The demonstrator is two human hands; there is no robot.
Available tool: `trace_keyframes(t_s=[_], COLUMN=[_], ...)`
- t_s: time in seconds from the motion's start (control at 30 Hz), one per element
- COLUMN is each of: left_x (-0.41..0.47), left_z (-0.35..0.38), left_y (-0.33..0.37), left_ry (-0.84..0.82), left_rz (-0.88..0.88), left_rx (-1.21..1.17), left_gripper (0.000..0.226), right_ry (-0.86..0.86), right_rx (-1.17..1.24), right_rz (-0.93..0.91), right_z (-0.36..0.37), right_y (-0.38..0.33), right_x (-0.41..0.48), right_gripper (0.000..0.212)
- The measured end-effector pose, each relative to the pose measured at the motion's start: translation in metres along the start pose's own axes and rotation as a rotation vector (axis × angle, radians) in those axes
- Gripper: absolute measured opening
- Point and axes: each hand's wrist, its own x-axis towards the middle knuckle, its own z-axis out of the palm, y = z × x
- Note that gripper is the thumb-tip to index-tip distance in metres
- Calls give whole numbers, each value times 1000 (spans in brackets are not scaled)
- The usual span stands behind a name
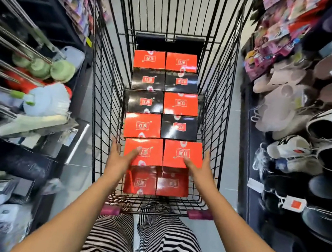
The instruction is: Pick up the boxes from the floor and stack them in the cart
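Head view, looking down into cart [104, 104]. Boxes [180, 104] red and black, two rows from 12 to 6 o'clock. Left hand [119, 157] against outer side of left box [148, 148] at 7 o'clock, fingers straight and together, thumb spread over top. Right hand [200, 166] mirrored on right box [180, 150] at 5 o'clock, thumb on top, fingers straight along side. Both boxes touching, atop lower pair [140, 182]. Mops [60, 68] at 9 o'clock, slippers [284, 106] at 3.

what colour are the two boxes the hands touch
Both bright red: left cardboard box, right cardboard box; head view.
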Motion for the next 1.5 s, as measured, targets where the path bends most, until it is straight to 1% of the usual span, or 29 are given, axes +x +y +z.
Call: trace_keyframes(t_s=[0.03,0.1,0.17,0.3,0.47,0.6,0.73,0.8,0.87,0.9,0.93,1.0,1.03,1.07,1.1,1.17,1.23,1.27,1.33,1.4,1.43,1.5], left_x=[3,7,8,9,8,6,8,9,6,3,0,-8,-14,-21,-29,-41,-51,-56,-69,-84,-91,-110], left_z=[-2,-2,-2,-8,-10,-4,-2,-4,-7,-9,-9,-10,-9,-7,-4,5,15,20,26,29,29,27], left_y=[1,0,-1,-5,-3,-7,-6,-3,0,4,8,17,24,31,38,49,58,62,70,73,73,69], left_ry=[-26,-96,-110,-127,-141,-117,-112,-149,-186,-176,-123,52,109,117,75,-108,-284,-352,-476,-577,-615,-686], left_rz=[-21,-1,37,126,163,161,120,83,65,71,90,185,285,413,547,775,944,995,1070,1172,1214,1279], left_rx=[-66,-66,-74,-107,-60,-66,-79,-49,-16,24,102,314,413,513,629,902,1159,1247,1379,1532,1577,1592], left_gripper=[105,89,78,67,57,60,67,70,65,62,61,71,74,74,73,71,70,70,70,61,57,60], right_ry=[-8,-26,-51,-121,-107,-88,-78,-84,-84,-68,-40,40,86,133,178,263,359,407,488,537,560,619], right_rx=[0,3,-18,-82,-49,-68,-104,-98,-104,-109,-108,-121,-149,-180,-204,-250,-304,-321,-316,-309,-315,-291], right_rz=[-2,-13,-26,-36,-47,-30,-23,-12,12,28,38,2,-41,-88,-135,-207,-222,-206,-132,-16,41,147], right_z=[1,1,1,5,7,3,3,3,1,0,-2,-7,-9,-12,-14,-17,-16,-14,-6,5,12,29], right_y=[-3,-6,-7,-8,-9,-6,-5,-8,-11,-13,-15,-18,-19,-20,-20,-17,-11,-7,6,22,31,50], right_x=[2,4,3,1,3,1,0,-1,-3,-5,-7,-17,-24,-33,-42,-63,-86,-98,-124,-155,-171,-207], right_gripper=[94,85,80,80,75,76,76,76,75,75,77,79,79,77,75,71,70,70,70,71,71,71])
